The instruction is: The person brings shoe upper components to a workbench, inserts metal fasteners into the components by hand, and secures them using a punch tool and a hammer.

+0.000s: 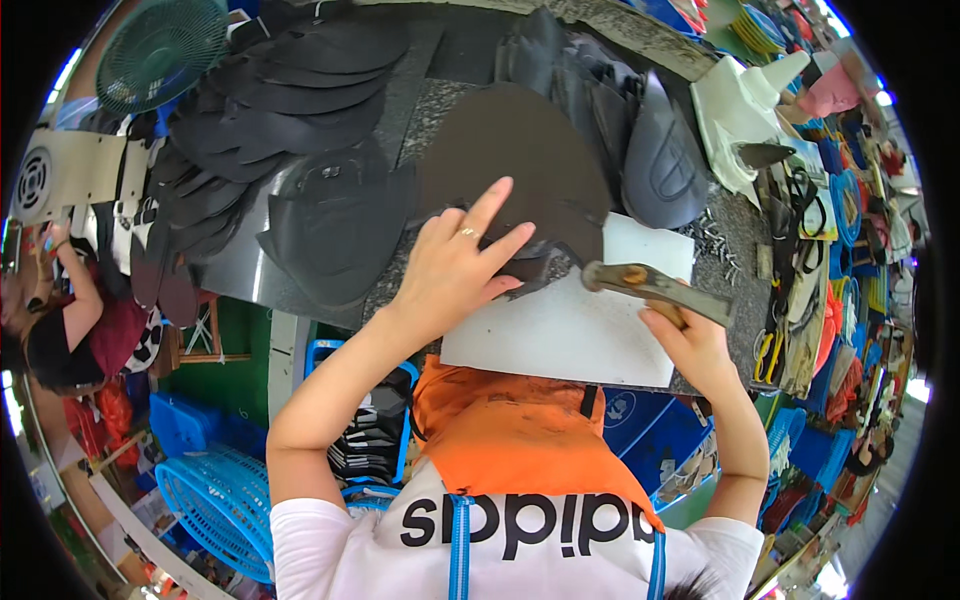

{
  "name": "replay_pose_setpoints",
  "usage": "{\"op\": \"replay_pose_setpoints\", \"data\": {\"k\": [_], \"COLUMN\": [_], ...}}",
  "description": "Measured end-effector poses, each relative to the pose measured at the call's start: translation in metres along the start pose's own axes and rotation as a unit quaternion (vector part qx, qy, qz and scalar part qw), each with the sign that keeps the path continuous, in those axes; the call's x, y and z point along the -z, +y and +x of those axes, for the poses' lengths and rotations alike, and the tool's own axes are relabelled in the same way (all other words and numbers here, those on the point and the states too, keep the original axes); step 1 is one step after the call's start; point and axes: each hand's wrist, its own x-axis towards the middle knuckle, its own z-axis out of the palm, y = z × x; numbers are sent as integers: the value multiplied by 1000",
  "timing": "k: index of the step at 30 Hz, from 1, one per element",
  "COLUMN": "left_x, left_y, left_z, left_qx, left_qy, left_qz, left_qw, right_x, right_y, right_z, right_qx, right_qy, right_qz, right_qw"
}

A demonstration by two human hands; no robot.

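My left hand lies with its fingers spread on a large, dark, rounded sheet piece; a ring is on one finger. The sheet's near edge overlaps a white board at the front of the bench. My right hand is closed round the handle of a hammer, held over the board's right part. The hammer's metal head reaches left towards the sheet's near edge, and the end of the wooden handle shows in it. Just left of my left hand rests another dark curved piece.
Overlapping dark pieces cover the bench's left side. Black pointed pieces stand at the far right beside a cut white plastic container. Small metal bits lie near them. Yellow-handled scissors hang at the right edge. A blue basket stands lower left.
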Motion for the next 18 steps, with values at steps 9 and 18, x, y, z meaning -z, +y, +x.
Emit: {"op": "replay_pose_setpoints", "data": {"k": [9, 18], "left_x": [-7, 4], "left_y": [14, 26], "left_z": [-38, -54], "left_qx": [-9, 13], "left_qy": [81, 52], "left_qz": [145, 66], "left_qw": [986, 996], "right_x": [-14, -3], "right_y": [-14, -25], "right_z": [54, 76], "right_qx": [164, 220], "right_qy": [-43, -148], "right_qz": [-68, -126], "right_qw": [983, 956]}}
